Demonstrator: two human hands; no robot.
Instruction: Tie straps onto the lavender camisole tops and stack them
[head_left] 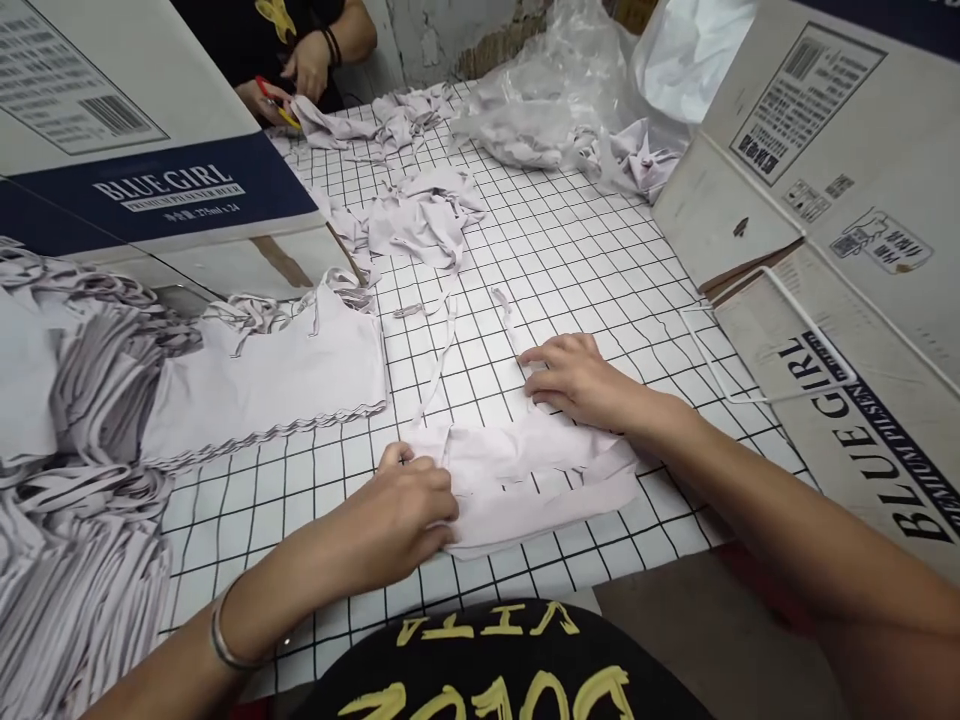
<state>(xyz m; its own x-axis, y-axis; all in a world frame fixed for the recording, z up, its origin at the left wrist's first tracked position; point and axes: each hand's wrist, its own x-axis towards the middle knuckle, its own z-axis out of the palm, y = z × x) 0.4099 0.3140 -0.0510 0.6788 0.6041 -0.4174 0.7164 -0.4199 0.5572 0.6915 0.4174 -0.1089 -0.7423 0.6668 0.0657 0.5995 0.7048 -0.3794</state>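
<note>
Black shirt [502, 655] nearest my camera, pale garment [525, 515] spread on the gridded desk [585, 240], left hand [405, 510] curled at its left edge, right hand [574, 382] bent beside a strap [505, 310], whether gripping I cannot tell.

Two cartons [169, 130] — two foreground hands [574, 378]

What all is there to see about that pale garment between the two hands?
The garment is pale pinkish-lilac, in what looks like thin, soft cloth. It lies spread out but slightly rumpled, its layers uneven, on the black-and-white checked tablecloth. Narrow straps stretch away from the wearer. The left hand rests at its left end; the right hand's fingers are on the right strap. Whether either grips is unclear.
</note>
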